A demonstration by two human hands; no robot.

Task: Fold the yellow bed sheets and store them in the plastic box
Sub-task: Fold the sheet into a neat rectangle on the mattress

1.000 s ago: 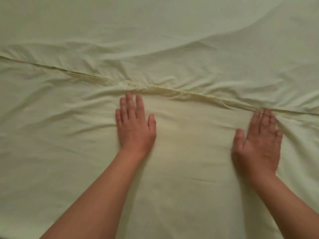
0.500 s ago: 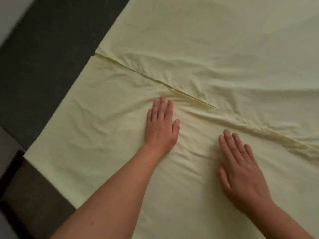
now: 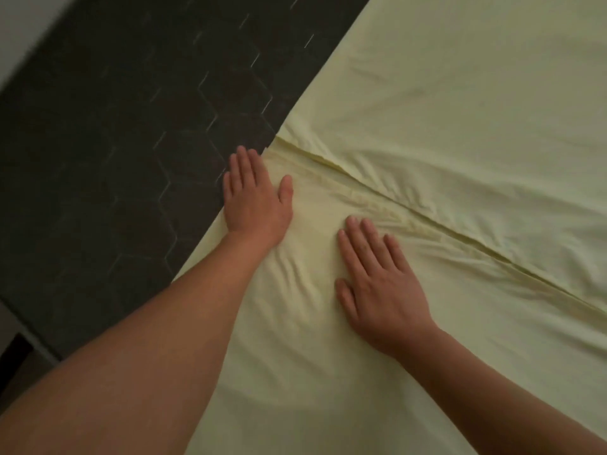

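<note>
A pale yellow bed sheet (image 3: 443, 119) lies spread flat and fills the right side of the view. A folded-over edge runs diagonally from its left border down to the right, with small wrinkles along it. My left hand (image 3: 254, 200) presses flat on the sheet at its left border, fingertips reaching onto the dark floor. My right hand (image 3: 377, 284) rests flat on the sheet just below the fold line, fingers straight. No plastic box is in view.
Dark floor (image 3: 115, 142) with a hexagon tile pattern lies left of the sheet. A lighter strip (image 3: 19, 37) shows in the top left corner.
Both hands have slid left along the fold line; my left hand now reaches the sheet's left border. The view has swung left, showing more floor.
</note>
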